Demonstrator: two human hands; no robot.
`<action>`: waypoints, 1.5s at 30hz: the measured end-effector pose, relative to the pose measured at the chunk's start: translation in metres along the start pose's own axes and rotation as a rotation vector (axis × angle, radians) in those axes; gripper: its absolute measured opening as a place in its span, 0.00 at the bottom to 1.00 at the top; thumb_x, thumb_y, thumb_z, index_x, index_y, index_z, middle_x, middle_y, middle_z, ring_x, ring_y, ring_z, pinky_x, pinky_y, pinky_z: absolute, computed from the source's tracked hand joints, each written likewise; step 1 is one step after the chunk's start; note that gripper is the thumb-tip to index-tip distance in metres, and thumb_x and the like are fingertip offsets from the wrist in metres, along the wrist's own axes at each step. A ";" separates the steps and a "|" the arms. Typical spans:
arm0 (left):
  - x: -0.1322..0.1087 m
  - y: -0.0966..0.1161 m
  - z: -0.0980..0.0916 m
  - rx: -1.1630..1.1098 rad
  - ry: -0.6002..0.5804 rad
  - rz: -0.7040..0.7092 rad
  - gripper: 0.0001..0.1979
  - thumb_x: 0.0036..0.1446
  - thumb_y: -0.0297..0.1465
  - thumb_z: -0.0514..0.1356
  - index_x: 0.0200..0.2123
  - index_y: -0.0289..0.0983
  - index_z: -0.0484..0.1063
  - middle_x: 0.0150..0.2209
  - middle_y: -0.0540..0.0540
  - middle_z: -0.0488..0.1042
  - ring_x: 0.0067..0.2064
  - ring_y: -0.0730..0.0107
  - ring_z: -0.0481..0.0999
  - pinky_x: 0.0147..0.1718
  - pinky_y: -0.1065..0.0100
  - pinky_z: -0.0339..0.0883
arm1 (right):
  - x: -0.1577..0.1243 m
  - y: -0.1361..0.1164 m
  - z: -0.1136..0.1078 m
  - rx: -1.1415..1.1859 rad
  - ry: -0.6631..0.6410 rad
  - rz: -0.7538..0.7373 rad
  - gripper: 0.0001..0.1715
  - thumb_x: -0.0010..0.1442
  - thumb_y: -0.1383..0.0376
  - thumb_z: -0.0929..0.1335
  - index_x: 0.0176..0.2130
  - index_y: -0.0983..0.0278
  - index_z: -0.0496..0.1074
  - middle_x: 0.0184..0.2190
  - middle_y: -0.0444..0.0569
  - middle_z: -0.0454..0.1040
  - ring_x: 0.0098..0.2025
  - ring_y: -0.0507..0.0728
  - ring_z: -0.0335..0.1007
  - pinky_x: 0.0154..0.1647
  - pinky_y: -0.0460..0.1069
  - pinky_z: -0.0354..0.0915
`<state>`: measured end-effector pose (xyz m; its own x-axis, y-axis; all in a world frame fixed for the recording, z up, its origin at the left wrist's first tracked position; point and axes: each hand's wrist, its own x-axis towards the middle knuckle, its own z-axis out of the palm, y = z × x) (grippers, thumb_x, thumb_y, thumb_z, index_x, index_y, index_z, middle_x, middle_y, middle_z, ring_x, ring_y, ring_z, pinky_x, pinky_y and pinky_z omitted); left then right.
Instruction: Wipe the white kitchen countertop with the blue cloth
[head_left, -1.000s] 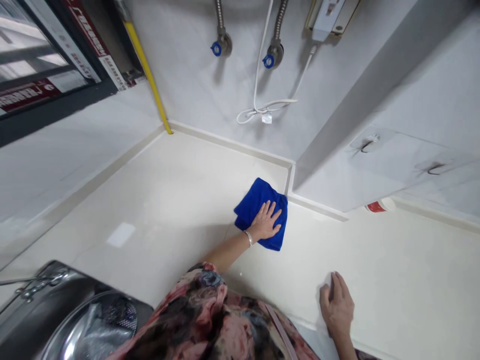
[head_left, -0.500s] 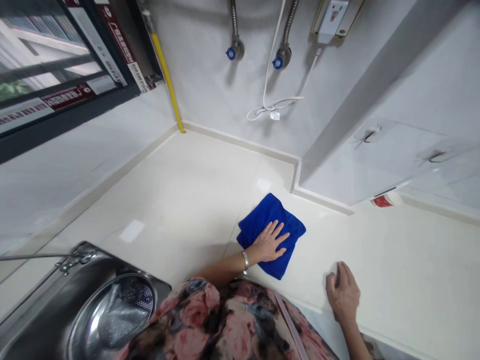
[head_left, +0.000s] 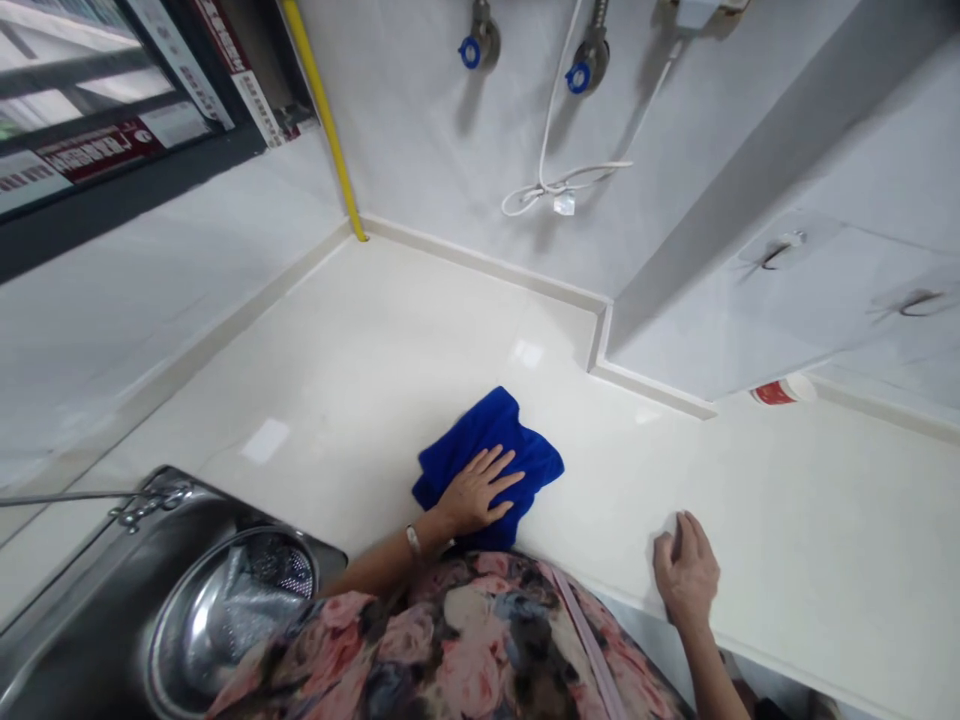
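My left hand (head_left: 475, 492) lies flat with spread fingers on a blue cloth (head_left: 489, 428), pressing it against the cream countertop (head_left: 360, 340). The cloth is creased, and one corner is folded under at its left side. A bracelet circles my left wrist. Farther right, near the counter's front edge, my right hand (head_left: 685, 568) rests on the surface, loosely curled with the thumb apart from the fingers. Nothing shows in it.
At the lower left is a steel sink (head_left: 82, 610) with a tap (head_left: 150, 503) and a metal basin (head_left: 176, 630). A yellow pipe (head_left: 326, 115) stands in the back corner. White cable (head_left: 551, 188) hangs by the wall. A red-and-white cup (head_left: 784, 390) is at the right.
My left hand and the blue cloth have slid left along the counter, and the cloth has bunched more. My right hand stays by the front edge. The view has tilted slightly down.
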<state>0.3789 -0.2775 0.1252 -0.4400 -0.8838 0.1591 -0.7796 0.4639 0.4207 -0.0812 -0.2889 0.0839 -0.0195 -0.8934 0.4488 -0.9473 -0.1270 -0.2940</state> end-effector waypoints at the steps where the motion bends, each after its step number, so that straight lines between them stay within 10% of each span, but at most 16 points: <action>1: -0.012 -0.007 -0.005 0.011 0.012 -0.022 0.29 0.72 0.42 0.59 0.73 0.46 0.67 0.78 0.41 0.58 0.80 0.48 0.53 0.75 0.42 0.57 | 0.000 0.001 -0.001 0.003 -0.002 -0.007 0.33 0.72 0.54 0.62 0.65 0.72 0.73 0.66 0.68 0.73 0.63 0.71 0.73 0.62 0.67 0.71; 8: -0.066 -0.066 -0.053 0.097 0.062 -0.332 0.27 0.72 0.43 0.56 0.71 0.49 0.70 0.78 0.43 0.59 0.79 0.47 0.56 0.75 0.40 0.57 | -0.003 0.010 -0.001 0.023 -0.021 -0.025 0.34 0.73 0.54 0.63 0.66 0.74 0.72 0.66 0.70 0.71 0.65 0.74 0.72 0.65 0.69 0.70; 21: -0.091 -0.192 -0.131 0.237 0.419 -1.182 0.36 0.73 0.49 0.49 0.75 0.36 0.63 0.80 0.32 0.51 0.81 0.40 0.46 0.77 0.39 0.43 | -0.002 0.010 -0.005 0.021 -0.048 -0.013 0.35 0.73 0.53 0.62 0.66 0.74 0.72 0.66 0.71 0.72 0.65 0.73 0.72 0.65 0.70 0.70; 45: -0.100 -0.336 -0.194 0.273 0.635 -1.524 0.38 0.70 0.49 0.52 0.75 0.32 0.62 0.80 0.29 0.47 0.80 0.31 0.43 0.75 0.31 0.38 | -0.003 -0.002 -0.021 -0.006 -0.113 0.042 0.35 0.74 0.52 0.62 0.67 0.72 0.71 0.67 0.70 0.71 0.67 0.75 0.71 0.66 0.72 0.70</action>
<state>0.7718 -0.3572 0.1412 0.9266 -0.3567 0.1194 -0.3748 -0.8482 0.3743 -0.0864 -0.2770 0.1011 -0.0228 -0.9408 0.3381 -0.9484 -0.0866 -0.3051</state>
